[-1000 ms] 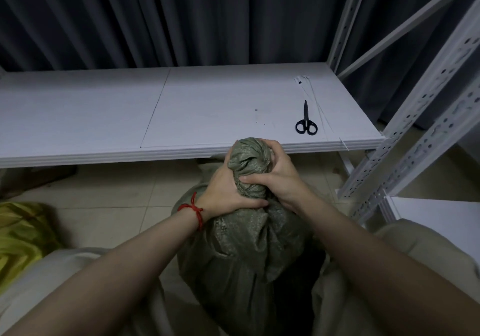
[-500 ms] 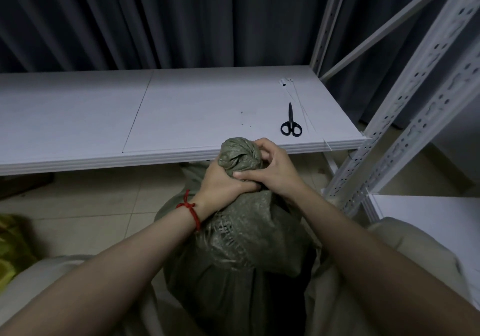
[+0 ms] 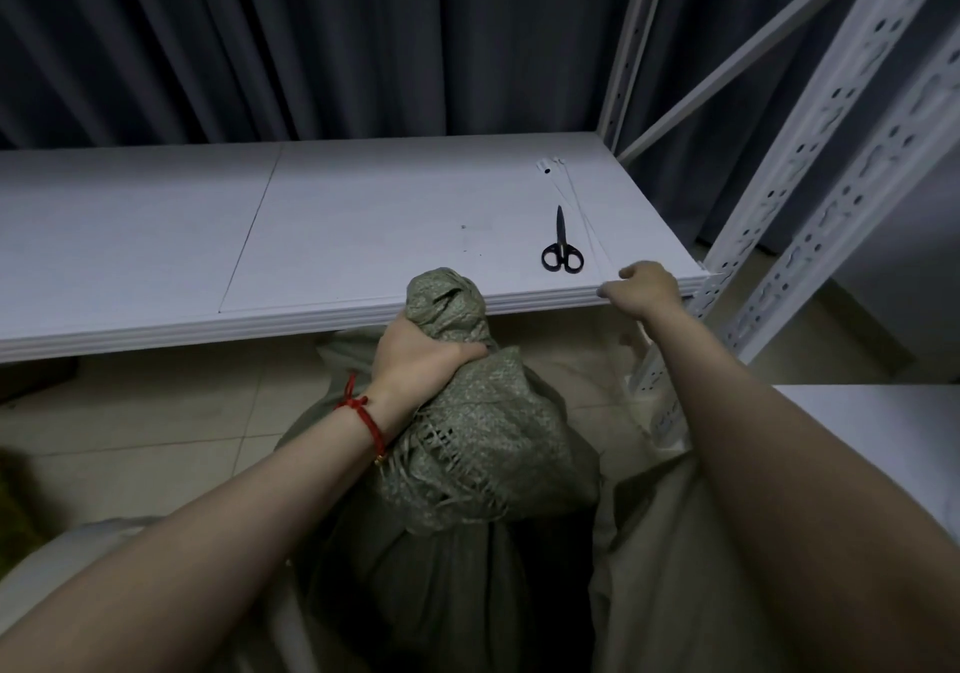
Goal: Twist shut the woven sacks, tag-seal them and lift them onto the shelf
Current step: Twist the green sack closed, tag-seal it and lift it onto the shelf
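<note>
Green woven sack [image 3: 467, 443] stands on the floor [image 3: 156, 412] between the person's knees, just below the front edge of a white shelf [image 3: 363, 215]. Its neck is twisted into a knob, gripped by the left hand [image 3: 415, 355]. What fills it is hidden. The right hand [image 3: 644, 290] is at the shelf edge, fingers curled by thin white tag ties [image 3: 576, 204]; whether it pinches one is unclear. Scissors [image 3: 561, 251] lie beside them. Twisting looks done; next, a tie must go round the neck.
</note>
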